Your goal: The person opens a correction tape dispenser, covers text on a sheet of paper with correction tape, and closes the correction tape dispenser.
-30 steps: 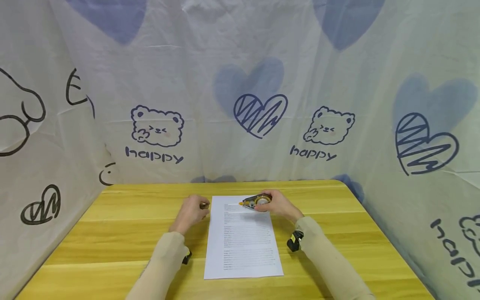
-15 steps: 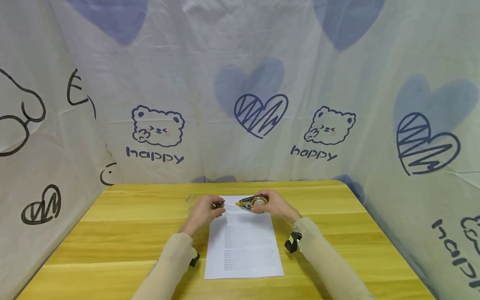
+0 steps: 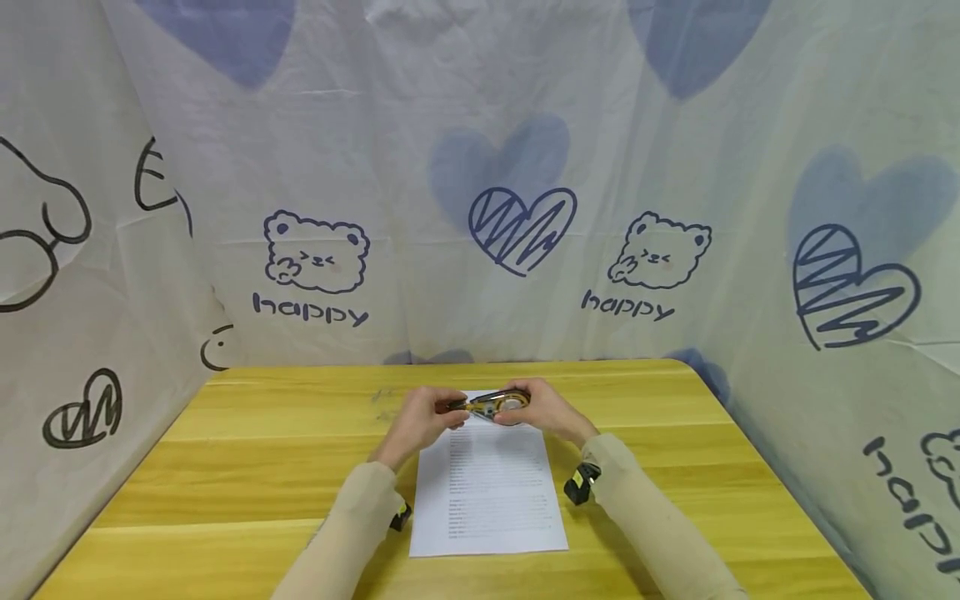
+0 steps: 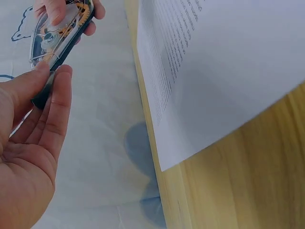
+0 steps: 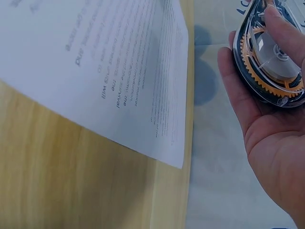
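Observation:
Above the top of the printed sheet [image 3: 491, 492], my right hand [image 3: 553, 414] grips a correction tape [image 3: 491, 405] by its rounded end. The dispenser has a clear case with orange gears and a white reel [image 5: 274, 55] visible inside. Thumb and fingers of my left hand [image 3: 422, 423] pinch a small dark cap [image 4: 44, 95] at the dispenser's narrow end. The two meet in the left wrist view, where the thumb hides part of the tip. How firmly the cap sits on the tip I cannot tell.
The sheet lies flat on a yellow wood-grain table [image 3: 247, 467]. A pale curtain [image 3: 420, 275] printed with hearts and bears hangs behind the table's far edge and along both sides.
My left hand has moved right from beside the sheet, bringing the cap to the correction tape's tip. My right hand has shifted slightly left with the correction tape.

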Action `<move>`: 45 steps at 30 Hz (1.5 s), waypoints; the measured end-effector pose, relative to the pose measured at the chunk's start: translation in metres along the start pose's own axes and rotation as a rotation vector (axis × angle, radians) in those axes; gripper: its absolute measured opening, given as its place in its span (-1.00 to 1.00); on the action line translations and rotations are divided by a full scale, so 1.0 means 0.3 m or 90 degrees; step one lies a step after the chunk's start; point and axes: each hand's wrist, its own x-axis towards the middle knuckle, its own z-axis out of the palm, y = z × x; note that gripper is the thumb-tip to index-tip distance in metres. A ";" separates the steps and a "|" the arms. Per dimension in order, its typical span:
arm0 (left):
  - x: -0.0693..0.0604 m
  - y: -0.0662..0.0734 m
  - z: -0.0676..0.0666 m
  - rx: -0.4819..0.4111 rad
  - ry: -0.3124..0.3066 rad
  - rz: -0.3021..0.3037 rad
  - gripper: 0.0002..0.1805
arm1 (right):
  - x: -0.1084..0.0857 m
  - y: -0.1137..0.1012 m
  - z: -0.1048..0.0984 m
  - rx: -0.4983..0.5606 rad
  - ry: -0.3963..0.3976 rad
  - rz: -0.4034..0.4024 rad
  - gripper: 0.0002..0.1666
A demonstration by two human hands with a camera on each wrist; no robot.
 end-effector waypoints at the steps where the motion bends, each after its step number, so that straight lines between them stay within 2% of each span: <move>1: 0.001 0.001 0.001 -0.010 -0.001 -0.003 -0.65 | 0.000 -0.001 0.002 -0.001 -0.001 0.000 -0.56; 7: 0.004 0.005 0.006 -0.057 -0.009 -0.006 -0.66 | -0.002 -0.014 0.008 0.000 0.000 -0.009 -0.59; 11: 0.003 0.005 0.006 -0.068 -0.012 -0.003 -0.68 | -0.005 -0.020 0.014 0.015 -0.003 -0.017 -0.59; 18: 0.000 0.006 0.005 -0.079 -0.013 -0.001 -0.72 | -0.005 -0.023 0.024 0.001 0.004 -0.015 -0.58; 25: 0.003 0.002 0.004 -0.078 -0.023 0.001 -0.73 | 0.006 -0.019 0.024 0.018 -0.020 -0.021 -0.56; 36: 0.011 -0.004 0.014 -0.092 -0.031 0.007 -0.72 | -0.001 -0.003 0.027 0.028 -0.007 -0.036 -0.56; 45: 0.014 -0.003 0.022 -0.106 -0.040 0.006 -0.75 | -0.007 0.002 0.027 0.024 -0.019 -0.022 -0.58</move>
